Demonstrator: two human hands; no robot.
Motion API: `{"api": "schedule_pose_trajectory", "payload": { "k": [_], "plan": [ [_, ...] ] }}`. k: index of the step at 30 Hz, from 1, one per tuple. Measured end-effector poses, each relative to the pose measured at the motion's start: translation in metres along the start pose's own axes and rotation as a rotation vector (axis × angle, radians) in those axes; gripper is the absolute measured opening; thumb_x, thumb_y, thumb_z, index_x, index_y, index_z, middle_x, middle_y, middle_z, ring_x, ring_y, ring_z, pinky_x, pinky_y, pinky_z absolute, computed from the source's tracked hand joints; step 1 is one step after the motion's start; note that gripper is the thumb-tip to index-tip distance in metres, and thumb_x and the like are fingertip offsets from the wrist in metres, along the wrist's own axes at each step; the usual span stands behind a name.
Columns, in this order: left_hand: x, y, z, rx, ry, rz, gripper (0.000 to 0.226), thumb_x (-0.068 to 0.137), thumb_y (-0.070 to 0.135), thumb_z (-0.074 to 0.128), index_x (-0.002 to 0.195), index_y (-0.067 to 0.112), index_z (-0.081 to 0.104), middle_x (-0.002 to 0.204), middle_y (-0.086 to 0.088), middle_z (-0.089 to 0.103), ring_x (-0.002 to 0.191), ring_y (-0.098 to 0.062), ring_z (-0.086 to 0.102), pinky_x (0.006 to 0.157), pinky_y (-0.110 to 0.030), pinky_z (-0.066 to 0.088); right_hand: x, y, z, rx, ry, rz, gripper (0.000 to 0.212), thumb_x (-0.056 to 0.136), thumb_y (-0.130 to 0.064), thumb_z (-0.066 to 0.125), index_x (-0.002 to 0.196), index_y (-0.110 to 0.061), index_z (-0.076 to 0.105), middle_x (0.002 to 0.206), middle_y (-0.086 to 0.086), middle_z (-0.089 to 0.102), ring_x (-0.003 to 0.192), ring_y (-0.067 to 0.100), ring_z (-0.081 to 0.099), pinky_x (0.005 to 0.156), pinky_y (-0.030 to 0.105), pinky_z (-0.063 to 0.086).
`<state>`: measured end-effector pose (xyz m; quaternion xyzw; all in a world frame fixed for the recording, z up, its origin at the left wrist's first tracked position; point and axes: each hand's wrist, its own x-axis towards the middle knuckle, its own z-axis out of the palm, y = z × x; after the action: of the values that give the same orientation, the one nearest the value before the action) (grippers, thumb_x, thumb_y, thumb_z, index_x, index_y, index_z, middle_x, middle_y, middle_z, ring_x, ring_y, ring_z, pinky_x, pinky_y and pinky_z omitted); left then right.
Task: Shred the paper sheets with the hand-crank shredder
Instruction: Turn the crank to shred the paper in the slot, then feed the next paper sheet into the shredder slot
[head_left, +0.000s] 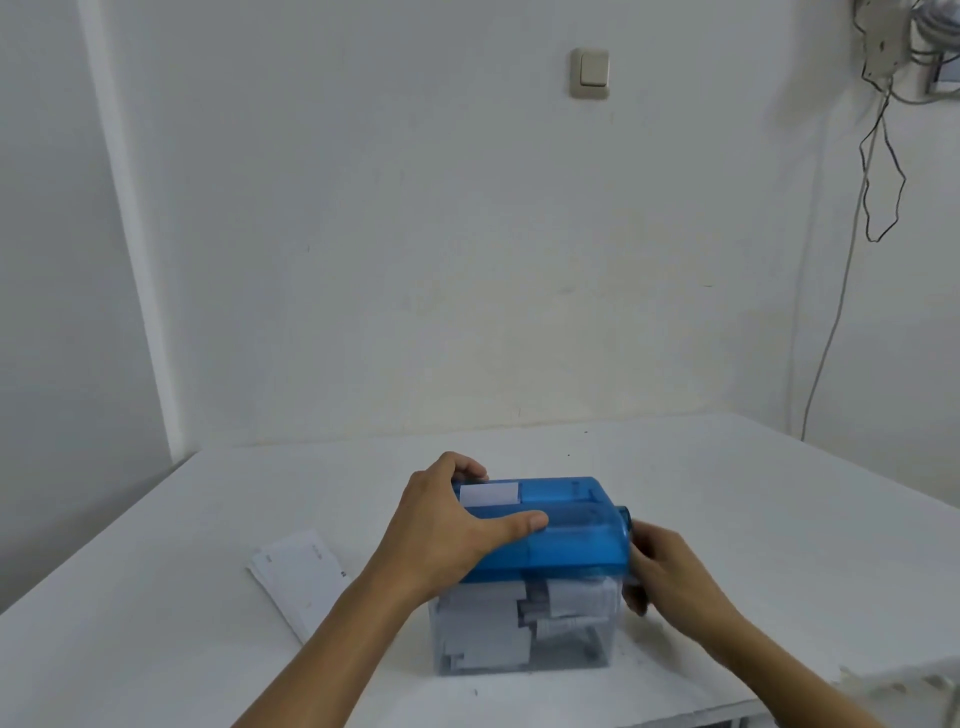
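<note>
Gripping the shredder (566, 540) from its left, left hand (447, 525) clamps over the blue top; right hand (670, 571) curls against the right side, grip unclear.

Before me lies a flat white table top (727, 493), set against a plain white plaster wall (415, 260). A beige rectangular light switch (590, 73) sits high on that wall. To my upper right, thin dark cables (878, 171) dangle in loops, and a pale grey cord (831, 332) runs down to the table's far edge.
</note>
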<state>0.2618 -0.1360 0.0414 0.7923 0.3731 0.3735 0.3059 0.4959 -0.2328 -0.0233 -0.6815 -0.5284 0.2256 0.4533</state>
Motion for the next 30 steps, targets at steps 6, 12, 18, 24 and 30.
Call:
{"api": "schedule_pose_trajectory", "payload": {
  "k": [6,12,18,24,30],
  "plan": [
    [0.000,0.000,0.000,0.017,-0.003,-0.020,0.084,0.041,0.085,0.070,0.108,0.040,0.049,0.112,0.018,0.052,0.098,0.000,0.052,0.064,-0.010,0.043,-0.047,-0.022,-0.039,0.088,-0.282,-0.054,0.031,0.086,-0.036,0.068,0.085,-0.006,0.058,0.071,0.001,0.063,0.067,0.018,0.059,0.064,0.029,0.048],
    [0.001,-0.004,0.000,0.032,-0.001,-0.010,0.073,0.052,0.078,0.078,0.108,0.041,0.049,0.115,0.019,0.052,0.101,0.002,0.051,0.069,-0.011,0.042,-0.040,-0.069,-0.076,-0.178,-0.210,-0.270,0.015,0.086,-0.034,0.074,0.078,-0.023,0.067,0.070,0.002,0.064,0.064,0.010,0.057,0.061,0.023,0.047],
    [0.000,-0.003,-0.002,0.012,-0.003,0.000,0.073,0.052,0.076,0.080,0.108,0.040,0.051,0.115,0.018,0.052,0.103,0.004,0.050,0.070,-0.010,0.040,0.024,-0.083,-0.074,-0.019,-0.002,-0.273,0.023,0.089,-0.036,0.069,0.101,-0.017,0.065,0.092,0.000,0.071,0.083,0.015,0.068,0.072,0.029,0.059],
    [-0.003,-0.002,-0.001,0.010,0.003,0.000,0.073,0.055,0.074,0.080,0.111,0.038,0.051,0.116,0.018,0.053,0.104,0.005,0.049,0.070,-0.009,0.039,0.048,-0.040,-0.033,-0.239,-0.066,-0.084,0.015,0.101,-0.022,0.053,0.096,-0.013,0.063,0.094,0.002,0.070,0.081,0.012,0.068,0.073,0.029,0.060],
    [-0.004,0.000,-0.002,0.023,-0.007,-0.015,0.071,0.060,0.072,0.079,0.115,0.036,0.051,0.118,0.015,0.051,0.104,0.000,0.050,0.068,-0.009,0.040,0.007,-0.020,-0.037,-0.286,-0.419,0.106,0.036,0.108,-0.023,0.037,0.108,-0.013,0.071,0.097,0.000,0.076,0.087,0.011,0.071,0.080,0.025,0.057]
  ]
}}
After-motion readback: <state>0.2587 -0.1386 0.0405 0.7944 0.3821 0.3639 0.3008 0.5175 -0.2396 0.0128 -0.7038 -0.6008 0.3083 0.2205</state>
